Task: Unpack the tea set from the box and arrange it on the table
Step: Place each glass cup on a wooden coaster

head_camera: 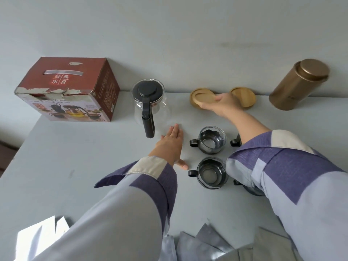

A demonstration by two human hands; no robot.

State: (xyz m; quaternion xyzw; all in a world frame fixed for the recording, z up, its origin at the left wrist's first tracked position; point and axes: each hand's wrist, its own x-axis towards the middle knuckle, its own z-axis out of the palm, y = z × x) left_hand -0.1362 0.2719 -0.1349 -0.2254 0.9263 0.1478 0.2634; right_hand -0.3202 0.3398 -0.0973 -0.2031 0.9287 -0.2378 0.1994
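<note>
The red tea-set box (66,91) stands at the back left of the grey table (56,157). Right of it is the glass teapot (148,102) with a black lid and handle. My right hand (224,104) grips a round wooden coaster (202,97) near the wall; a second wooden coaster (244,96) lies just behind my hand. My left hand (172,142) lies flat on the table, fingers straight, beside the teapot handle. Two glass cups with black holders (211,140) (211,173) stand in the middle. Further cups (236,141) are mostly hidden under my right forearm.
A bronze metal canister (299,84) stands at the back right against the wall. Grey plastic bags (207,243) lie at the table's near edge. White paper (37,238) shows at the lower left. The table's left edge runs past the box.
</note>
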